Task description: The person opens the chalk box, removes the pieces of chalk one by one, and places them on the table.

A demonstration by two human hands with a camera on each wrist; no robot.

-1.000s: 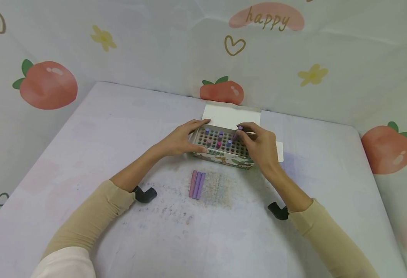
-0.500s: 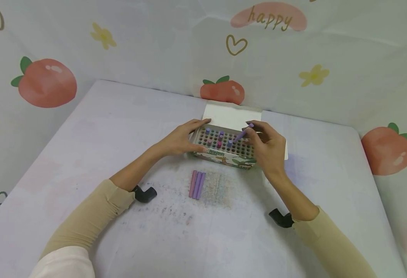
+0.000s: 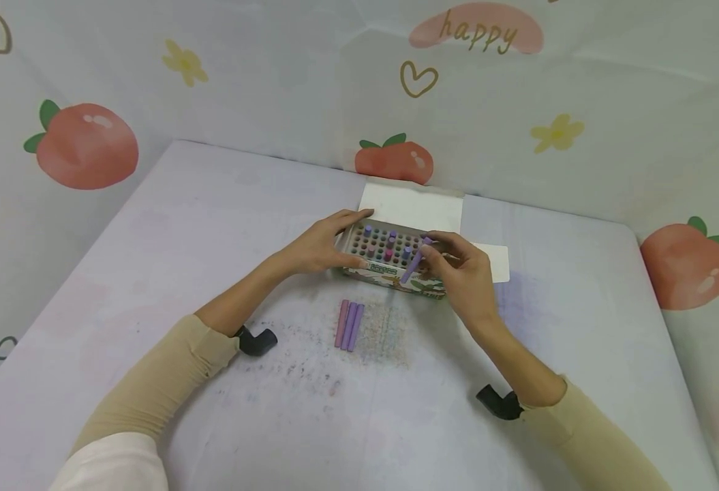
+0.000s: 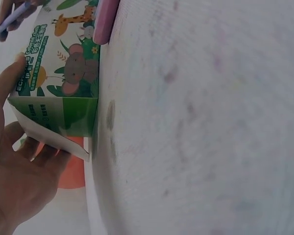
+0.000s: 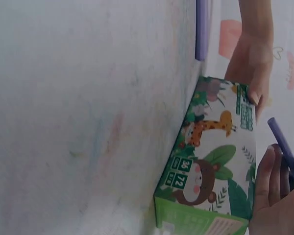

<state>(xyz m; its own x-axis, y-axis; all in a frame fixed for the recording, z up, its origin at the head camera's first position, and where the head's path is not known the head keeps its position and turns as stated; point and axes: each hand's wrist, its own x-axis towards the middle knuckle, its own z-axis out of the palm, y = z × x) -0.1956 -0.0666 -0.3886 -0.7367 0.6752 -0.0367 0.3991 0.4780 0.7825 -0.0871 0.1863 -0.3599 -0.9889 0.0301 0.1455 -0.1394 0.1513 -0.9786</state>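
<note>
Smudged tabletop [image 3: 273, 423], fruit-print backdrop [image 3: 285, 88] beyond my left hand [image 3: 317, 247], which grips the box [image 3: 380, 276]. Right hand [image 3: 468, 274] pinches a purple stick [image 3: 412, 266]; three loose sticks [image 3: 349, 326] lie between hands, nearer me.

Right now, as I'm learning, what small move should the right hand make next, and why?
Probably lower the purple chalk stick beside the three chalk sticks: the right hand pinches it clear of the box, its lower end slanting toward them.
</note>
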